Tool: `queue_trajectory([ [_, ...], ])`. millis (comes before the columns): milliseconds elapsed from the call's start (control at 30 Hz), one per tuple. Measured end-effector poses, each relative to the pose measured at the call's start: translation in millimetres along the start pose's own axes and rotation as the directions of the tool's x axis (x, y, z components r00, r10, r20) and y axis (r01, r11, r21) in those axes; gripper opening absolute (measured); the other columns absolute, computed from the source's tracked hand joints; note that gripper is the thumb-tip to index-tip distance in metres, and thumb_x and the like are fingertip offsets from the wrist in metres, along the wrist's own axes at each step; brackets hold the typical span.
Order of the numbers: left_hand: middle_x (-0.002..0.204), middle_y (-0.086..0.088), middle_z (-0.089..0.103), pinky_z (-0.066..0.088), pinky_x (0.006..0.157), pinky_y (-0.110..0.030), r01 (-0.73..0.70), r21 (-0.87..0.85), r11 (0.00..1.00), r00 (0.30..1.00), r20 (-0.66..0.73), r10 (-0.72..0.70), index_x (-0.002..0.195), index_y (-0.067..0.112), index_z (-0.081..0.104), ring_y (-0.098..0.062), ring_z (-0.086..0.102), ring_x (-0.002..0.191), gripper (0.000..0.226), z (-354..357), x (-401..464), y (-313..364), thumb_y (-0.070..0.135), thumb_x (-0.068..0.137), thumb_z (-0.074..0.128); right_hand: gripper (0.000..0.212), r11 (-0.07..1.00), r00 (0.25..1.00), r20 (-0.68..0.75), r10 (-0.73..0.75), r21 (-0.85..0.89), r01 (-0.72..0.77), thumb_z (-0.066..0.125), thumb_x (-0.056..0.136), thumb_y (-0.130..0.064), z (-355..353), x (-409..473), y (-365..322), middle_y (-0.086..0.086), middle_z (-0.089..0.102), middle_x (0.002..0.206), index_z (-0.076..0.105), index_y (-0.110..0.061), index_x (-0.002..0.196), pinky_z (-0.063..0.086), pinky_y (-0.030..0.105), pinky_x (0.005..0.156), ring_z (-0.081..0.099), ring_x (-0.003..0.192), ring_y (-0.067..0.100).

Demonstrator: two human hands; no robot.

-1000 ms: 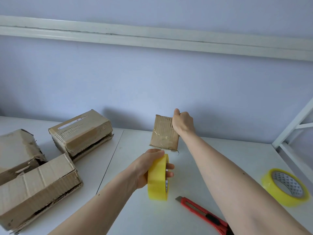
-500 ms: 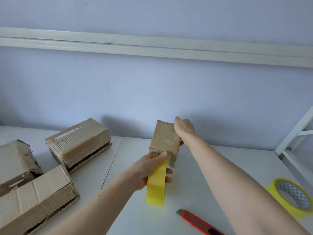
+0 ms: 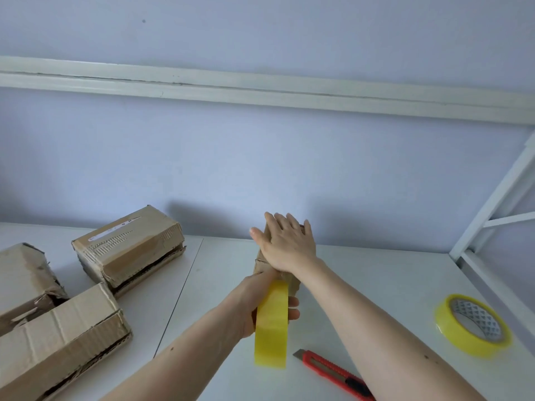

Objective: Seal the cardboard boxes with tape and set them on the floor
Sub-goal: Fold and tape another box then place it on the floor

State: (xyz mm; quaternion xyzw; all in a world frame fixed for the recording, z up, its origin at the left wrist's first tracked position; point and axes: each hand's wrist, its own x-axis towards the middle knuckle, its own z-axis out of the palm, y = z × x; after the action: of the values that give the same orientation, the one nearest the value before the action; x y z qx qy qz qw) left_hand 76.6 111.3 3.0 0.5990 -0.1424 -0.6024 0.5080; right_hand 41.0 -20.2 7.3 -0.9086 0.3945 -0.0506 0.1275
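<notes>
A small cardboard box [image 3: 262, 263] stands on the white table [image 3: 376, 279] near the wall, mostly hidden under my right hand [image 3: 285, 244]. That hand lies flat on its top face with fingers straight and spread. My left hand [image 3: 260, 305] grips a yellow tape roll [image 3: 271, 322] held on edge, right against the near side of the box. Three other cardboard boxes sit at the left: one [image 3: 127, 250] farther back, one [image 3: 23, 279] at the edge, and one [image 3: 55, 342] nearest me.
A red utility knife [image 3: 333, 374] lies on the table in front of my right forearm. A second yellow tape roll [image 3: 473, 325] lies flat at the right. A white metal frame [image 3: 492, 206] rises at the table's right end. The wall stands close behind.
My right hand let go of the box's far edge and now presses flat on its top. The left hand brought the tape roll up against the box's near side.
</notes>
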Motion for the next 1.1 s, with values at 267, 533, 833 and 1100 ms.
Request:
queue_trajectory([
  [267, 0.094, -0.025, 0.072, 0.059, 0.061, -0.032, 0.060, 0.049, 0.997, 0.998, 0.020, -0.061, 0.123, -0.002, 0.058, -0.028, 0.072, 0.065, 0.038, -8, 0, -9, 0.025, 0.096, 0.062, 0.068, 0.997, 0.997, 0.012, 0.075, -0.008, -0.075, 0.011, 0.099, -0.065, -4, 5, 5, 0.001, 0.031, 0.160, 0.020, -0.029, 0.157, 0.004, 0.053, 0.120, 0.017, 0.149, 0.024],
  [533, 0.097, -0.023, 0.072, 0.059, 0.082, -0.049, -0.100, 0.025, 0.995, 0.995, -0.013, 0.100, 0.124, 0.022, 0.043, -0.037, 0.072, 0.073, 0.049, -13, 1, -24, 0.031, 0.090, 0.076, 0.072, 0.984, 0.993, 0.041, 0.113, 0.135, -0.117, 0.013, 0.101, -0.060, -11, 4, 9, -0.002, 0.014, 0.166, 0.011, -0.019, 0.159, -0.005, 0.055, 0.121, -0.001, 0.154, 0.018],
  [833, 0.098, -0.018, 0.070, 0.059, 0.079, -0.048, -0.208, 0.008, 0.978, 0.976, 0.060, 0.207, 0.120, 0.026, 0.054, -0.036, 0.071, 0.074, 0.031, -17, -7, -36, 0.038, 0.095, 0.068, 0.050, 0.886, 0.989, -0.146, 0.028, 0.462, 0.043, 0.035, 0.105, -0.049, -26, -13, 15, -0.006, 0.041, 0.155, 0.045, -0.023, 0.146, 0.001, 0.049, 0.122, 0.025, 0.149, 0.014],
  [1100, 0.106, -0.019, 0.070, 0.058, 0.085, -0.048, -0.217, 0.013, 0.976, 0.972, 0.100, 0.214, 0.125, 0.031, 0.053, -0.036, 0.073, 0.081, 0.033, -21, -8, -38, 0.025, 0.096, 0.068, 0.019, 0.857, 0.838, -0.543, 0.057, 0.457, 0.239, 0.059, 0.099, -0.030, -2, -81, 57, -0.010, 0.069, 0.097, 0.069, -0.016, 0.093, 0.047, 0.030, 0.083, 0.062, 0.098, 0.010],
])
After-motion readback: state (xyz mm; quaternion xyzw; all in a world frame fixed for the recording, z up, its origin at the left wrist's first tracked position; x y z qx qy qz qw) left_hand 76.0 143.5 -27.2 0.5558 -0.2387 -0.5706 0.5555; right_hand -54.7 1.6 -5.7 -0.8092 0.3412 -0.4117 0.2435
